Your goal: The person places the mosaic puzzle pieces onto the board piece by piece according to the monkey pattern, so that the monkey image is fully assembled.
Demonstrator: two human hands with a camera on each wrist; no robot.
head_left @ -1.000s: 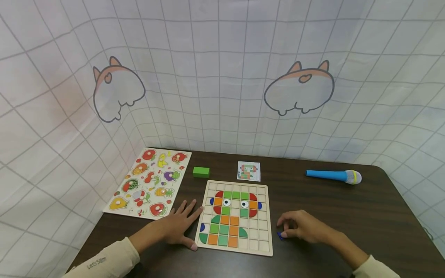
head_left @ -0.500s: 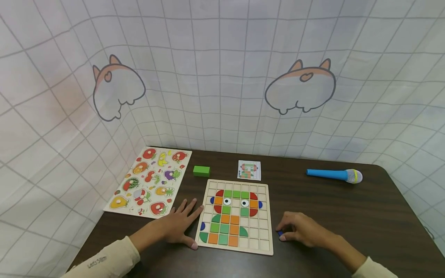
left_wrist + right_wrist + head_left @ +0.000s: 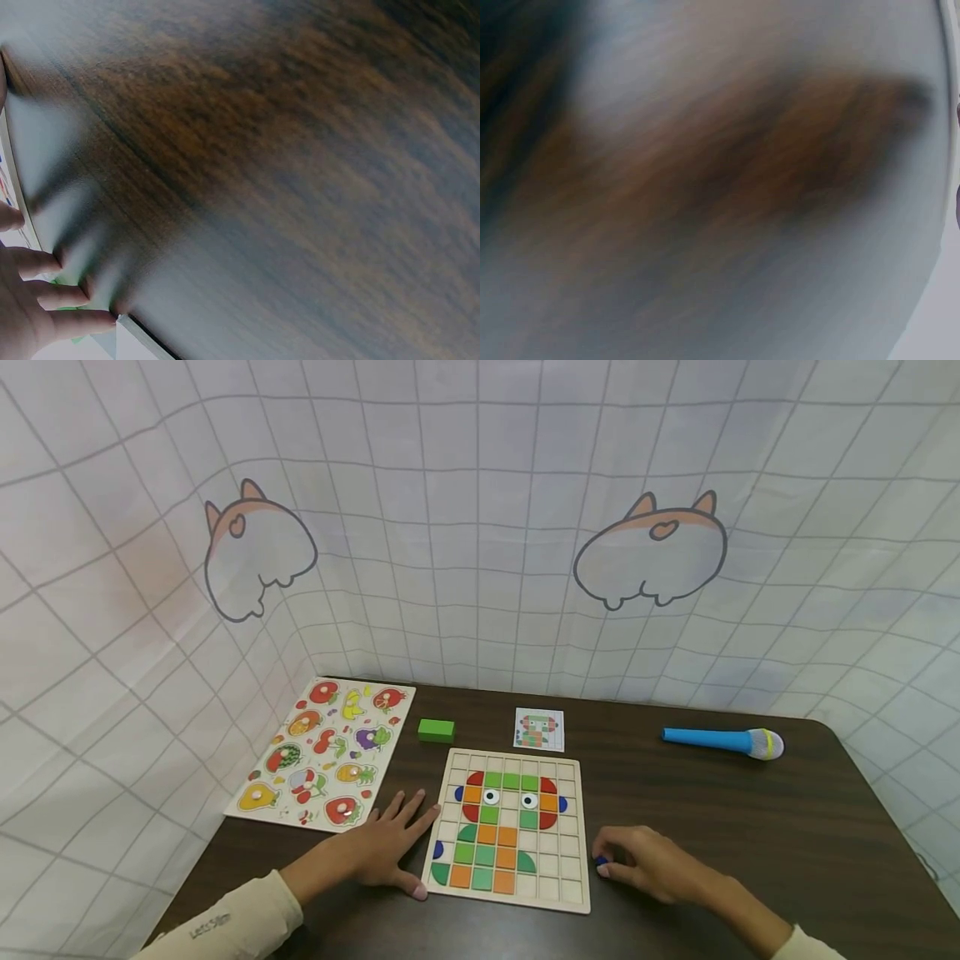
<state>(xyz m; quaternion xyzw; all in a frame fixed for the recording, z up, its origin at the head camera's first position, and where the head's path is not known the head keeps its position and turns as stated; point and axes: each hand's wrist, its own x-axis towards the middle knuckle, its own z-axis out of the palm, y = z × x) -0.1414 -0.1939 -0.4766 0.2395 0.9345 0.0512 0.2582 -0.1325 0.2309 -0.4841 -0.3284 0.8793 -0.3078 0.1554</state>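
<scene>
My right hand (image 3: 651, 862) pinches a small blue puzzle piece (image 3: 602, 861) between thumb and fingers, just right of the wooden grid board (image 3: 566, 893); the fingers partly hide the piece. With fingers spread, my left hand (image 3: 384, 847) rests on the table, its fingertips and thumb at the board's left edge. Its fingers also show at the lower left of the left wrist view. Red, green, orange and blue pieces fill part of the grid, along with two round eye pieces (image 3: 529, 801). A lone blue half-round (image 3: 438, 850) lies at the board's left side.
Behind the board lie a picture card (image 3: 539, 730) with a similar pattern and a green block (image 3: 437, 730). A fruit puzzle board (image 3: 300, 814) is at the left. At the back right lies a blue toy microphone (image 3: 722, 742) on the dark table (image 3: 750, 827).
The right fingers have closed on the blue piece beside the board and turned it, so less of it shows now. The left hand has stayed in place.
</scene>
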